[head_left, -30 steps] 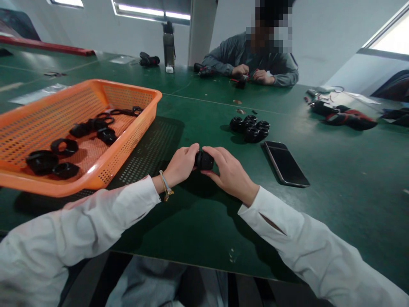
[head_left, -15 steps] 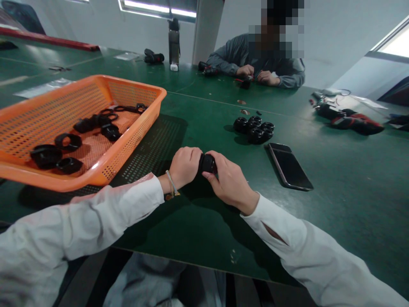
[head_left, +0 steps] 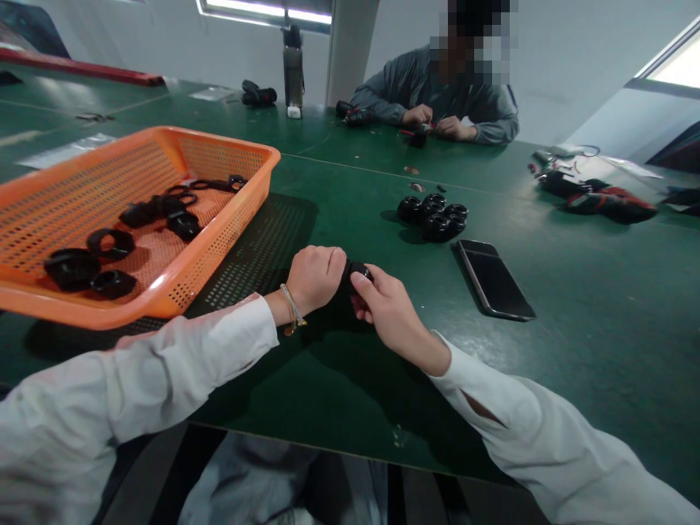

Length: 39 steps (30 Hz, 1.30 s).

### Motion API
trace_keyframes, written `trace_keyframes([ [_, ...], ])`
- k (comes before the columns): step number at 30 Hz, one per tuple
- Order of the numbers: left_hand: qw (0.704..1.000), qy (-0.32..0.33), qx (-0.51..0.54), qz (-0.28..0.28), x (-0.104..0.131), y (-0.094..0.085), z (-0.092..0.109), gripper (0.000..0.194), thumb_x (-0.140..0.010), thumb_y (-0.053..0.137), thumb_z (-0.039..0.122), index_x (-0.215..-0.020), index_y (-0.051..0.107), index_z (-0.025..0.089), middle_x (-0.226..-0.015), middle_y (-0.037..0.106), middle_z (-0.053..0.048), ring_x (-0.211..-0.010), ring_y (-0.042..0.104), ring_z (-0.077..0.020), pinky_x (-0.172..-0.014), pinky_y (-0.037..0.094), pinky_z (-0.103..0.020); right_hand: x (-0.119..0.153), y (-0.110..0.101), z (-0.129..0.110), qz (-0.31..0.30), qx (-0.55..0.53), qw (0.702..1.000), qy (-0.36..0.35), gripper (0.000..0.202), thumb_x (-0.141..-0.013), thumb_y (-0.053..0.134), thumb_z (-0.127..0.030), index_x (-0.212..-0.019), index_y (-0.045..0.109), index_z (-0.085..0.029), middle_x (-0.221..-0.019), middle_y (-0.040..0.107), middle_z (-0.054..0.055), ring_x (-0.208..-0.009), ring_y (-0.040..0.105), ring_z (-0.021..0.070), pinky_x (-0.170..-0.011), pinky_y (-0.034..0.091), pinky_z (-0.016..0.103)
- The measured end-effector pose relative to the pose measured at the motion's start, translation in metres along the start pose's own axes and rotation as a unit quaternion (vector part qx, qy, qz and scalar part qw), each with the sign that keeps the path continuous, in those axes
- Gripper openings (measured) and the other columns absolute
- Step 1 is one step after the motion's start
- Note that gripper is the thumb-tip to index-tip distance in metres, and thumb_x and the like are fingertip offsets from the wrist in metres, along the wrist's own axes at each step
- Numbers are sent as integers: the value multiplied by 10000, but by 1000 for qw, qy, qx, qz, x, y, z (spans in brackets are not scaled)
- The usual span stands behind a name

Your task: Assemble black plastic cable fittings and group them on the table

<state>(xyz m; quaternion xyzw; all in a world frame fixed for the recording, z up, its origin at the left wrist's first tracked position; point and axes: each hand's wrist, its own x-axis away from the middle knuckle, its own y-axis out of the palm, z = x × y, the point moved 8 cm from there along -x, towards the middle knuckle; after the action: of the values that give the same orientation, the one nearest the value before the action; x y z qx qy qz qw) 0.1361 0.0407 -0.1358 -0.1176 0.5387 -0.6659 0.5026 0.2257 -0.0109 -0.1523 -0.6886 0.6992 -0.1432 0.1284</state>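
A small black cylindrical part (head_left: pixel 359 271) is held between my two hands, just above the green table (head_left: pixel 339 408). My left hand (head_left: pixel 317 275) is closed around its left end and hides most of that side. My right hand (head_left: pixel 386 300) grips the other end, with the thumb lying over the top and the fingers curled below. An orange basket (head_left: pixel 219 251) to the left of my hands contains several black rings and fittings (head_left: pixel 111 243). Beyond my right hand stands a cluster of several glossy black round parts (head_left: pixel 434 217).
A phone (head_left: pixel 495 281) lies to the right of my hands. Across the table sits a person in a grey jacket (head_left: pixel 383 91), both hands at a small dark item. Red-and-black tools (head_left: pixel 612 200) lie at the far right. A dark bottle (head_left: pixel 293 73) stands at the back.
My right hand has turned on the black part: its thumb has moved up over the top and its fingers have curled under. My left hand keeps its grip. The view has shifted slightly.
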Motion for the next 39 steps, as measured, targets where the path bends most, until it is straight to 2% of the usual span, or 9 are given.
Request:
trace_keyframes([
  [5,998,21,-57,-24,-1,-1,6,484,-901,224,228,-718,660,124,-726,707,-109,-636,624,-191,-580,402,-291,-1,7,9,-21,-135,986,94,305,-871,447,-349,-619,451,-176,-485,481,-51,-338,437,51,-339,300,170],
  [10,996,49,-77,-22,0,-3,10,470,-897,243,239,-714,661,128,-697,702,-103,-609,617,-181,-537,376,-269,2,12,18,-30,-227,956,182,350,-865,471,-368,-586,472,-157,-466,488,-33,-327,429,48,-310,252,167],
  [13,996,43,-77,-29,-1,-1,10,463,-890,249,243,-730,666,120,-706,701,-111,-620,617,-190,-536,371,-273,2,15,21,-43,-243,949,194,366,-864,460,-406,-593,466,-160,-468,486,-33,-331,422,47,-312,236,167],
  [17,999,-24,-1,-22,-4,-1,1,452,-873,234,225,-699,642,138,-688,680,-83,-623,596,-175,-570,380,-271,-8,9,15,-45,-174,980,90,379,-839,467,-504,-636,446,-185,-478,468,-55,-354,439,63,-346,280,181],
  [21,994,-78,80,-12,-6,-1,-6,392,-857,249,213,-664,585,153,-678,645,-55,-636,574,-156,-581,382,-257,-14,-4,3,-20,14,999,-43,234,-872,439,-399,-838,502,-177,-551,513,-39,-447,505,110,-446,376,225],
  [24,992,-81,89,-32,-6,3,-9,382,-868,249,204,-670,572,154,-705,648,-60,-670,585,-164,-603,396,-263,-11,-10,-10,3,173,972,-159,266,-840,506,-297,-1068,488,-161,-755,629,35,-627,593,178,-593,457,300],
  [28,997,-50,29,-59,-5,9,-9,365,-877,275,170,-729,608,151,-754,673,-71,-710,603,-177,-642,430,-274,-5,-8,-19,8,255,927,-274,352,-853,497,-275,-1178,423,-162,-1087,630,137,-873,633,245,-733,501,382],
  [34,997,12,-80,-2,2,9,-6,277,-841,362,122,-854,639,145,-862,689,-95,-783,603,-205,-705,470,-321,-2,-2,-21,9,283,905,-318,320,-892,446,-335,-1169,404,-180,-1073,638,134,-906,641,259,-733,515,385],
  [39,994,43,-95,22,6,8,-2,256,-855,369,153,-846,625,138,-844,681,-111,-774,595,-219,-701,472,-341,2,-1,-24,53,258,919,-293,258,-891,417,-317,-1106,443,-177,-999,661,123,-846,646,253,-698,504,363],
])
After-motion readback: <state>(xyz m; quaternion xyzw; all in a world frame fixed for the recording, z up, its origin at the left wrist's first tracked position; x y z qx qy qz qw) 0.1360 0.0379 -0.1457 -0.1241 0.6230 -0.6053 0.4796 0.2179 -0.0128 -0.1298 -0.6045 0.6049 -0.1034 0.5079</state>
